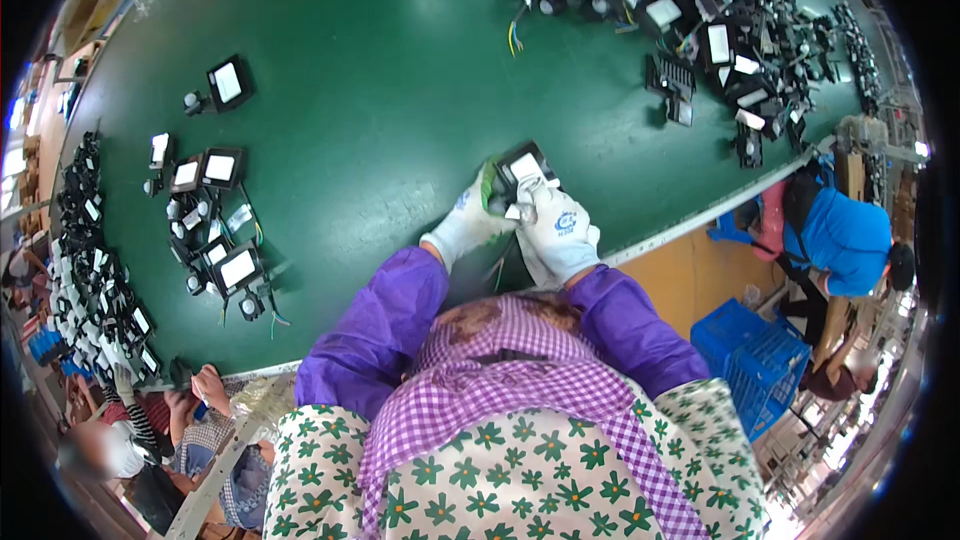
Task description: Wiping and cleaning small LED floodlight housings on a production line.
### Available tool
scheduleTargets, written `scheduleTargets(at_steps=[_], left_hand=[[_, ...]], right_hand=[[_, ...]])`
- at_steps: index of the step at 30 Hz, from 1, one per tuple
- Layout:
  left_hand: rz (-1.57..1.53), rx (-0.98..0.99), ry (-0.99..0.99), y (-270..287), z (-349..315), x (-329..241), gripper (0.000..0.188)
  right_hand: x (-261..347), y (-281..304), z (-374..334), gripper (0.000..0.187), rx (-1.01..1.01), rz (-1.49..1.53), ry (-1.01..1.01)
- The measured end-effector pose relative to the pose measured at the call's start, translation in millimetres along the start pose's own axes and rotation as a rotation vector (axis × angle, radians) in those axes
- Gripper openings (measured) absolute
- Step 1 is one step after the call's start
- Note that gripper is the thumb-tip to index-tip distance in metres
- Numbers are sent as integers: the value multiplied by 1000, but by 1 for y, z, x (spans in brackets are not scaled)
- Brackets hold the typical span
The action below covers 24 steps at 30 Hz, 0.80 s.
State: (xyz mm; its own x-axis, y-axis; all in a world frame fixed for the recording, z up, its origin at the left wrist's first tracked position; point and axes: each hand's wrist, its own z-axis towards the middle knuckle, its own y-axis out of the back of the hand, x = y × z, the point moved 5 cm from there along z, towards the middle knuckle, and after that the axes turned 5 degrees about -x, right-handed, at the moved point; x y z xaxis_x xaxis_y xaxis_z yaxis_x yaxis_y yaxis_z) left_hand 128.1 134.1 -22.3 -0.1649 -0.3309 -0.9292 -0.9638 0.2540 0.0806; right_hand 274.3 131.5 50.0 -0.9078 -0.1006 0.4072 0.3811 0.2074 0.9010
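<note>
Fingers (535,200) of left hand (466,222), right hand (561,228) closed on black lamp (523,167).

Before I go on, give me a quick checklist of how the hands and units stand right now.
1. Left hand on the black unit: ok, gripping its left side.
2. Right hand on the same unit: ok, at its lower part.
3. White panel facing up: ok, visible above the fingers.
4. Underside of the held unit: cannot tell, hidden from this view.
5. Small group of units at left: ok, apart from both hands.
6. Large heap of units at upper right: ok, apart from both hands.
</note>
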Motion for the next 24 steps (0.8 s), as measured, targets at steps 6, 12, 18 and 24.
scheduleTargets(at_steps=[6, 12, 18, 24], left_hand=[[-117, 186, 177, -7, -6, -22, 111], [-11, 45, 205, 111, -45, -11, 102], [1652, -204, 349, 248, -67, -104, 95], [805, -247, -432, 133, 134, -234, 74]], right_hand=[[-33, 14, 95, 37, 20, 141, -344], [-53, 11, 54, 36, -60, 239, -343], [-90, 15, 32, 28, -234, 284, -412], [-91, 8, 33, 25, -235, 224, -435]])
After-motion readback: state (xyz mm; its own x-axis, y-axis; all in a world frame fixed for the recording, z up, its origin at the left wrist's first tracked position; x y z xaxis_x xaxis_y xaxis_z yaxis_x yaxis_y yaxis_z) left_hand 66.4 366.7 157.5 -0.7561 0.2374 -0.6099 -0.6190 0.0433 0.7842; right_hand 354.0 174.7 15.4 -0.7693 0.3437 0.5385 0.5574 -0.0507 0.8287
